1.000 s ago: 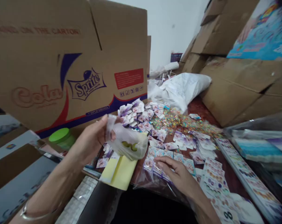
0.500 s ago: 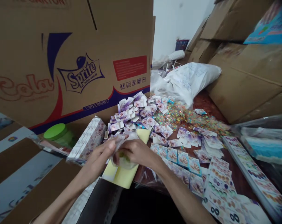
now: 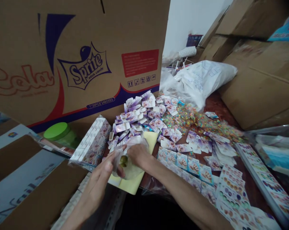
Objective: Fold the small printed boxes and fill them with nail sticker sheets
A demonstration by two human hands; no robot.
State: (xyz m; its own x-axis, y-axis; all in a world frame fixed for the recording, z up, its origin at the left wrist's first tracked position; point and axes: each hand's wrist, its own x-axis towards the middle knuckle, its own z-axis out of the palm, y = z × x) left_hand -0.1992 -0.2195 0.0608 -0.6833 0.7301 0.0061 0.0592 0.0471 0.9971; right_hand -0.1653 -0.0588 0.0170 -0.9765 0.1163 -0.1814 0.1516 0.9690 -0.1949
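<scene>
My left hand (image 3: 103, 171) is closed on the near left side of a thin clear plastic bag (image 3: 132, 171), thumb on top. A small olive-green item (image 3: 123, 161), whose kind I cannot make out, shows in the bag. My right hand (image 3: 139, 156) has curled fingers at the bag's far right side; its fingertips are partly hidden. Under the bag lies a yellow sheet or folder (image 3: 150, 140). Just beyond my hands is a heap of small purple-and-white printed boxes (image 3: 135, 116), some with flaps up.
A large carton (image 3: 87, 32) stands behind the heap, with a green-lidded jar (image 3: 55, 131) and a wrapped stack of boxes (image 3: 93, 140) at left. Rightward lie blue boxes (image 3: 193, 165), glittery packets (image 3: 194, 119), printed cards (image 3: 233, 191) and a white sack (image 3: 204, 76).
The view has shifted, so the scene sits slightly differently. My right hand has moved toward the bag's far side, and the green item is more exposed. My left hand still holds the bag.
</scene>
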